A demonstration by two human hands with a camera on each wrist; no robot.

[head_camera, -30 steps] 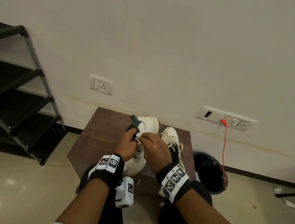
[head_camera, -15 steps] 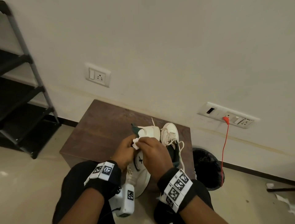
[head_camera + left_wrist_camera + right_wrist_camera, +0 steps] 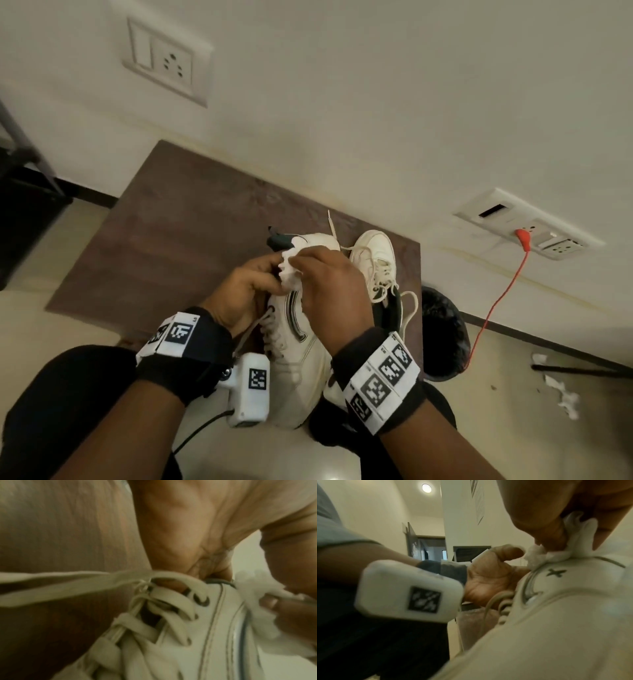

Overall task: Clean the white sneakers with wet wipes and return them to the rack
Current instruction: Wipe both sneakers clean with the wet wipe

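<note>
A white high-top sneaker point(image 3: 298, 356) with a dark green collar lies across my lap and the near edge of the brown table point(image 3: 178, 246), toe toward me. My left hand point(image 3: 239, 291) grips it at the collar beside the laces point(image 3: 154, 615). My right hand point(image 3: 329, 284) pinches a crumpled white wet wipe point(image 3: 289, 270) against the sneaker's side point(image 3: 556, 588), near the ankle. The second white sneaker point(image 3: 375, 260) lies on the table to the right, laces loose.
A black bin point(image 3: 443, 329) stands on the floor right of the table. A red cable point(image 3: 493, 301) hangs from a wall socket strip point(image 3: 527, 222). The black shoe rack point(image 3: 20, 192) is at the far left. Used wipes point(image 3: 561, 394) lie on the floor at the right.
The held sneaker has been pulled nearer to me, off the table's edge toward my lap. Both hands stay on it, the wipe still at its ankle. The head view has dipped and drawn closer.
</note>
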